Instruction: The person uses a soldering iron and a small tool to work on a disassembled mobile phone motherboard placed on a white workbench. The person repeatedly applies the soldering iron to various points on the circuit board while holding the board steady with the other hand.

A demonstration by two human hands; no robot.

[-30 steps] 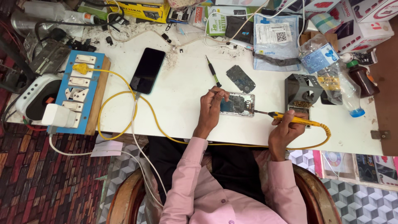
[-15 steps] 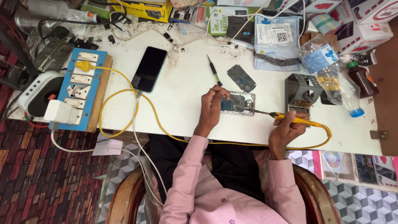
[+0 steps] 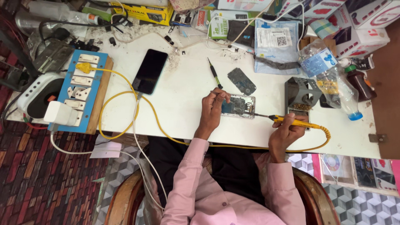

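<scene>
Switchboard: blue board w/ white switches point(image 3: 79, 89) at far left of white worktop point(image 3: 187, 112), on a wooden base; white adapter point(image 3: 60, 113) plugged in at its lower end.
Yellow cable: runs from yellow plug point(image 3: 84, 67) on the board, loops over the worktop, goes along the front edge toward my right side.
Phone: black, screen dark point(image 3: 150, 71), lies flat right of the board, tilted, white cord meeting its lower end.
Screwdriver: thin, dark handle point(image 3: 214, 73), lies loose above my left hand, not touching it.
Left hand: point(image 3: 213, 106) fingers curled down onto left end of the opened phone point(image 3: 238, 106); pinching something thin at the tips, can't tell what. Grip narrow, fingertips close together.
Opened phone: back off, circuit board showing, flat on worktop near front edge, between my two hands.
Back cover: dark grey point(image 3: 241, 81), just above the opened phone, apart from it.
Soldering iron: yellow handle point(image 3: 293, 121), dark tip pointing left, meeting right edge of the opened phone.
Right hand: point(image 3: 287, 133) grip closed round the iron's handle, pen-style.
Iron stand: grey metal frame point(image 3: 303, 92), just behind my right hand.
Bottle: clear plastic, blue cap point(image 3: 339, 91), lying right of the stand.
Back edge: boxes, packets, cables, cluttered.
</scene>
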